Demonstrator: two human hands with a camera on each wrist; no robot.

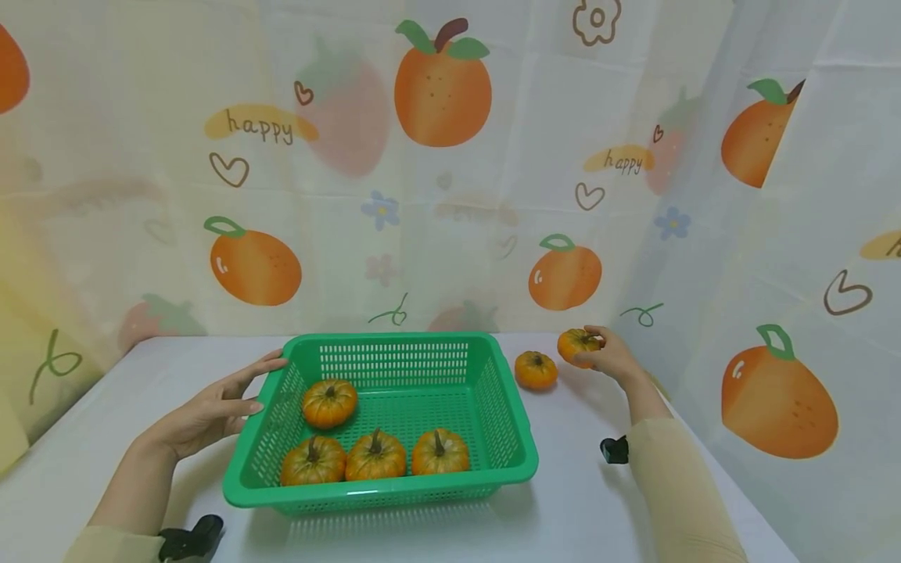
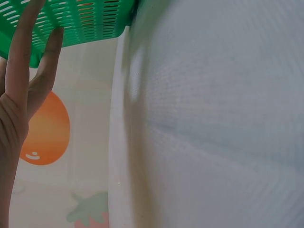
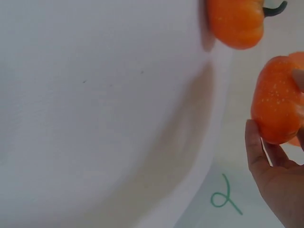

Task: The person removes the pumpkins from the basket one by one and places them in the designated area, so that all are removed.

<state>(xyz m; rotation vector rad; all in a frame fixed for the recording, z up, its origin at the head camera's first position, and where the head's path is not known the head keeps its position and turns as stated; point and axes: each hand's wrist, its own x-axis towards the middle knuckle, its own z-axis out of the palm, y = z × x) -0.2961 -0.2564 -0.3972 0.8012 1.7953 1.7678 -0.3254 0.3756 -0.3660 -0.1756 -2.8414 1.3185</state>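
Observation:
A green plastic basket point(image 1: 380, 494) stands on the table with several small orange pumpkins inside, one at the left point(image 1: 329, 403) and a row along the near wall. My left hand point(image 1: 204, 410) touches the basket's left rim, fingers extended; the left wrist view shows its fingers against the slotted wall point(image 2: 80, 23). To the right of the basket, my right hand point(image 1: 611, 356) grips a small pumpkin point(image 1: 577, 346) between thumb and fingers. In the right wrist view this pumpkin point(image 3: 275, 100) is held off the table. Another pumpkin point(image 1: 536, 371) rests on the table between it and the basket.
A white cloth point(image 1: 563, 500) covers the table. Behind and on the right hangs a curtain point(image 1: 450, 211) printed with oranges, hearts and words, close to the table's far edge. Dark wrist mounts point(image 1: 615, 450) sit at both sleeves.

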